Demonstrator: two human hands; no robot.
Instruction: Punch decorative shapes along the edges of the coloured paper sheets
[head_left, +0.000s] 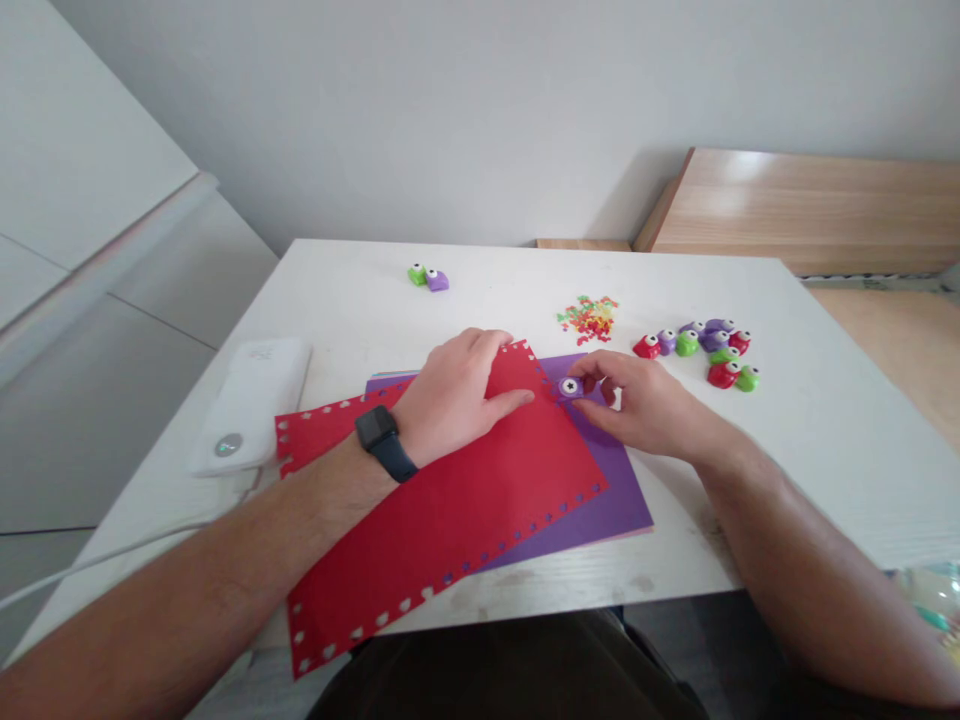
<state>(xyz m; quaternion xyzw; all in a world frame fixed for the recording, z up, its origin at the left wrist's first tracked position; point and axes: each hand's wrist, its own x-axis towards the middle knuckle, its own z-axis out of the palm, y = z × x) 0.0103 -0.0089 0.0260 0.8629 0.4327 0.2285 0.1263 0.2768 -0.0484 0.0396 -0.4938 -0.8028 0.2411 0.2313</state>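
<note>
A red sheet of paper (480, 490), with small shapes punched along its edges, lies askew over a purple sheet (611, 470). My left hand (461, 395) rests on the red sheet near its far edge, fingers stretched and thumb apart. At the sheet's right edge, my right hand (634, 400) grips a purple craft punch (570, 387) between thumb and fingers. A star shows on the punch's round white top. The punch sits at the paper edge; whether the paper is inside its slot cannot be made out.
Beyond the sheets lies a pile of coloured paper cutouts (590, 319). Several red, green and purple punches (724, 374) stand at the right; a green punch (417, 273) and a purple one (437, 281) stand at the back. A white power bank (255, 400) with a cable (135, 547) is at left.
</note>
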